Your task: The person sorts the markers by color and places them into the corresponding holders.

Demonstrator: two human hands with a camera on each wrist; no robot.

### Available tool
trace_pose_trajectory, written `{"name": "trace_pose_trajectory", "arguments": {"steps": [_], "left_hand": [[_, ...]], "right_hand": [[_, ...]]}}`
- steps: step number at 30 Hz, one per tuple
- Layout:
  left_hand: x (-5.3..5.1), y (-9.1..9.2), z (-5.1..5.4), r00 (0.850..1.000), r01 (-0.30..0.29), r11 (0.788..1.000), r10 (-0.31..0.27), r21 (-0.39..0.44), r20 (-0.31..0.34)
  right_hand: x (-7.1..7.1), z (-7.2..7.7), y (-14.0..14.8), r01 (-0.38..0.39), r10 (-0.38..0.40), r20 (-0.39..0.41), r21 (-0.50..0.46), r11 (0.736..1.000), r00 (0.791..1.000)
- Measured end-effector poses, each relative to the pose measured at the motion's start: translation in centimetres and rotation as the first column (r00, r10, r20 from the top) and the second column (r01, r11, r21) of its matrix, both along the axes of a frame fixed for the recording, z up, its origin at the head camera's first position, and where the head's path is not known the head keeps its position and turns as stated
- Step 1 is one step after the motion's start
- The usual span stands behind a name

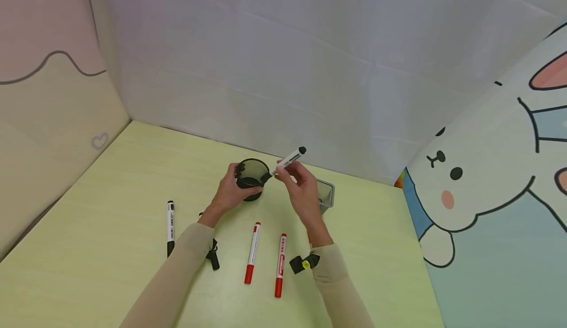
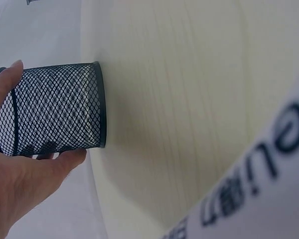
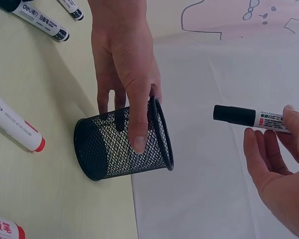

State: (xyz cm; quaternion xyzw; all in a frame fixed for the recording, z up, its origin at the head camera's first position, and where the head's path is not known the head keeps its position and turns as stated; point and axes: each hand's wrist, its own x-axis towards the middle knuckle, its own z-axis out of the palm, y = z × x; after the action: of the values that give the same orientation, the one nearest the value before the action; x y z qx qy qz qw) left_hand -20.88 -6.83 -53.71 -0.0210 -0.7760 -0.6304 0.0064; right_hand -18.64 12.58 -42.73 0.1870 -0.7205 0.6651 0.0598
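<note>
Left hand (image 1: 232, 190) grips black mesh cup (image 2: 55, 107); cannot tell if cup base touches table (image 1: 376, 220). Right hand (image 1: 303, 190), just right of cup, pinches white pen (image 1: 289, 159), black cap (image 3: 234, 114) toward cup, not in yet. Work looks early: no pen pokes out. Lying loose, left to right: 2 black pens (image 3: 40, 21), 2 red pens (image 1: 252, 253). Right wrist view shows 2 black pens; head view plainly 1, but adds grey basket (image 1: 330, 193).

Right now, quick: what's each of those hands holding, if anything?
Left hand: holding the black mesh cup.
Right hand: holding a black-capped white marker.
</note>
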Motion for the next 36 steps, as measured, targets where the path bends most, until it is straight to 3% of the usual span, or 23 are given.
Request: {"name": "trace_pose_trajectory", "arguments": {"steps": [5,11,21,25,29,36], "left_hand": [[0.1,0.1,0.1,1.0,-0.007,1.0,0.007,0.016,-0.001],[0.2,0.3,0.3,1.0,0.003,1.0,-0.002,0.02,-0.008],[0.2,0.5,0.4,1.0,-0.002,0.999,0.002,0.032,-0.009],[0.2,0.5,0.3,1.0,-0.006,1.0,0.006,0.02,-0.007],[0.2,0.4,0.3,1.0,-0.015,1.0,0.015,0.01,-0.007],[0.4,0.7,0.6,1.0,-0.011,1.0,0.011,0.006,-0.002]], "right_hand": [[-1.0,-0.6,-0.6,-0.009,0.01,0.014,-0.059,0.998,1.0],[-2.0,-1.0,-1.2,0.061,-0.062,-0.012,-0.076,0.995,0.998],[-0.9,1.1,-2.9,0.114,-0.113,-0.06,0.01,0.993,0.992],[-1.0,1.0,-3.6,0.154,-0.152,-0.071,0.034,0.987,0.986],[-1.2,0.5,-4.3,0.171,-0.168,-0.07,0.049,0.984,0.983],[-3.0,-2.9,-4.6,0.201,-0.194,-0.062,0.143,0.969,0.979]]}}
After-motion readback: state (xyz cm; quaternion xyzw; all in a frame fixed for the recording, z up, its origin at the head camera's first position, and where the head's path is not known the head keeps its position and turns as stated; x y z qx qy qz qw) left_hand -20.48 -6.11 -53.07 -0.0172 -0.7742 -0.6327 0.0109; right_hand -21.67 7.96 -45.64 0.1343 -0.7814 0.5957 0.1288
